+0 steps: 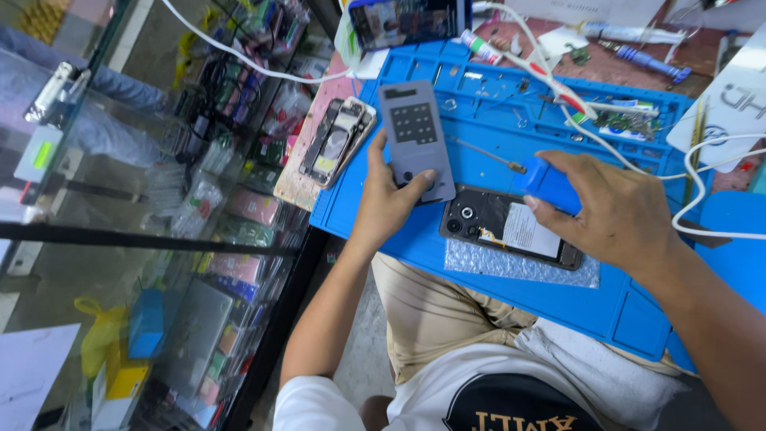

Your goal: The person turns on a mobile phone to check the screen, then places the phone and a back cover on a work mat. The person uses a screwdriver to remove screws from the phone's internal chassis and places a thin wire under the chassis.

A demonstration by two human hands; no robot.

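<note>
My left hand grips the lower end of a grey slab-shaped device with a dark keypad grid, holding it tilted above the blue work mat. My right hand holds a blue-handled tool whose thin metal tip points left toward the grey device. An opened black phone, its back off and a white label showing, lies on the mat under the right hand. A clear textured sheet lies beneath the phone.
A stack of opened phones lies at the mat's left edge. White cables cross the mat. A propped phone, a tube and a blue screwdriver sit at the back. A glass display case stands left.
</note>
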